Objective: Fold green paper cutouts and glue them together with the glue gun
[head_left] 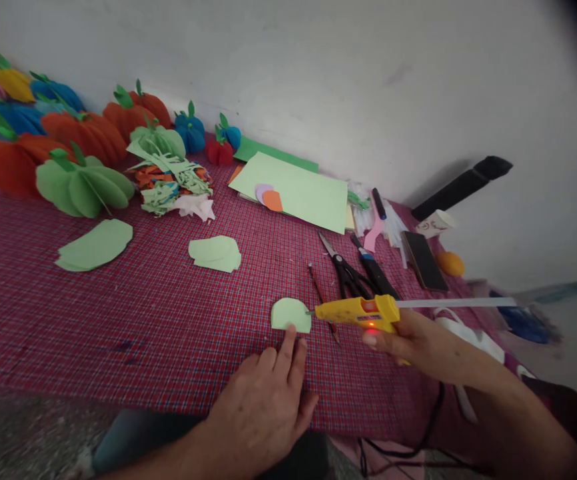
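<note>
My right hand point(408, 340) grips a yellow hot glue gun point(358, 310), its red light lit and a long white glue stick point(458, 302) sticking out behind. The nozzle meets the right edge of a small pale green paper piece point(291, 313) with a rounded top, lying flat on the cloth. My left hand point(268, 393) presses on the lower edge of that paper with a fingertip, fingers stretched out. Two more piles of pale green cut paper, one in the middle point(215, 253) and a larger one point(96, 245) at the left, lie farther off.
Scissors point(343, 267), a pencil point(321, 297) and a cutter point(376, 267) lie behind the glue gun. Paper pumpkins point(83, 187) and scraps point(173, 183) fill the back left. Paper sheets point(298, 190), a phone point(423, 260), a cup point(433, 225) and an orange fruit point(450, 263) stand along the back and right.
</note>
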The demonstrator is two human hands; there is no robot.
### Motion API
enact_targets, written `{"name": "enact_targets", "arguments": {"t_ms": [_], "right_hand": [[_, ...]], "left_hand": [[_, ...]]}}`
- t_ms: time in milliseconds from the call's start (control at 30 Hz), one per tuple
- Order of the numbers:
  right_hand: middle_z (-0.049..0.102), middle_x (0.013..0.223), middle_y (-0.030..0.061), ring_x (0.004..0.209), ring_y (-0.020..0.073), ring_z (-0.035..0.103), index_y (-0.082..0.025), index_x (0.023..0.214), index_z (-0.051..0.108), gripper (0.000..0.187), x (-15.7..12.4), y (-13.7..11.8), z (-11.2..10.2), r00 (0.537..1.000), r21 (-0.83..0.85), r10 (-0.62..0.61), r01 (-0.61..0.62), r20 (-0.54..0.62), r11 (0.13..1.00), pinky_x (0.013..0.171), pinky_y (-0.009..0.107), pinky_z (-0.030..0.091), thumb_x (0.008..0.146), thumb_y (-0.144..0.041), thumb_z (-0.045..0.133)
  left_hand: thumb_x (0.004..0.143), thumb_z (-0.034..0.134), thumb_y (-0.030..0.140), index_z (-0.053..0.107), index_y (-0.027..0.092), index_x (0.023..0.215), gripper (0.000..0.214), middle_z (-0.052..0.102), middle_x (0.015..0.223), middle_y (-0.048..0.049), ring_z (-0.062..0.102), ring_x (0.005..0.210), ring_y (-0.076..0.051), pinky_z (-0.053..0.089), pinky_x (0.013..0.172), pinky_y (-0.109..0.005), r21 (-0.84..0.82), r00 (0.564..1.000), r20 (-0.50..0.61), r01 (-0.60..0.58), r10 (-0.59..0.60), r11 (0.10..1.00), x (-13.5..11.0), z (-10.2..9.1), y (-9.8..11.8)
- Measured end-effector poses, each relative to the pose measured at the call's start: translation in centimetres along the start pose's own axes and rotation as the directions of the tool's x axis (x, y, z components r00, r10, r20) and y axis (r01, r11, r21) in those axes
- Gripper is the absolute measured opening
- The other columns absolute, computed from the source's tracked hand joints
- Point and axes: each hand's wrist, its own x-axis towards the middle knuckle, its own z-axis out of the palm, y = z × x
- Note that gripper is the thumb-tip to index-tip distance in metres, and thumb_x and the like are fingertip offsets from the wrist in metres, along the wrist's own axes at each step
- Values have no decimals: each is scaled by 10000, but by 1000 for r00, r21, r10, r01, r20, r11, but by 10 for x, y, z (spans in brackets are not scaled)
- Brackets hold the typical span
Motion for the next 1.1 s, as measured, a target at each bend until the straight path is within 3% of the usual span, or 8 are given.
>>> {"name": "enact_targets", "arguments": {"t_ms": [167, 533, 700, 867, 1100], "right_hand": [[515, 590, -16, 505, 118, 460, -184, 944, 622, 385, -5, -1, 0, 1000, -29, 23, -22, 16, 999, 442, 222, 359, 833, -533, 502], [505, 574, -21, 502, 123, 460, -204, 974, 624, 324, -13, 7, 3, 999, -16, 40, -40, 36, 999, 438, 220, 366, 833, -482, 533], [542, 609, -15, 533, 131, 490, -201, 951, 626, 320, -16, 6, 5, 999, -17, 35, -35, 39, 999, 482, 228, 402, 838, -483, 524], [643, 813, 29, 765, 209, 592, -214, 1010, 623, 345, -16, -2, 4, 998, 7, -33, 32, 61, 999, 683, 293, 480, 839, -493, 514], [657, 835, 28, 733, 198, 589, -222, 1092, 611, 374, -16, -4, 3, 997, -11, -9, 10, 73, 1000, 638, 275, 480, 841, -482, 514]], "left_hand": [[887, 373, 372, 473, 92, 1300, 508, 442, 1368, -197, 570, 784, -198, 498, 612, -343, 2, 1000, -10, -1, 1, 1000, 0, 0, 0], [888, 373, 371, 473, 91, 1300, 507, 449, 1362, -198, 575, 799, -207, 507, 629, -356, -4, 1000, -8, 8, -8, 1000, -1, 0, 1], [886, 379, 375, 474, 94, 1299, 509, 455, 1357, -196, 576, 794, -207, 505, 616, -354, -5, 1000, -5, 7, -7, 1000, -1, 0, 0], [879, 394, 369, 483, 104, 1294, 500, 471, 1344, -192, 576, 783, -204, 495, 606, -346, -2, 1000, 3, 8, -8, 1000, 0, -2, 0], [888, 372, 379, 486, 102, 1290, 502, 469, 1347, -189, 570, 786, -205, 491, 610, -350, -5, 1000, -11, 9, -9, 1000, 0, 0, 1]]}}
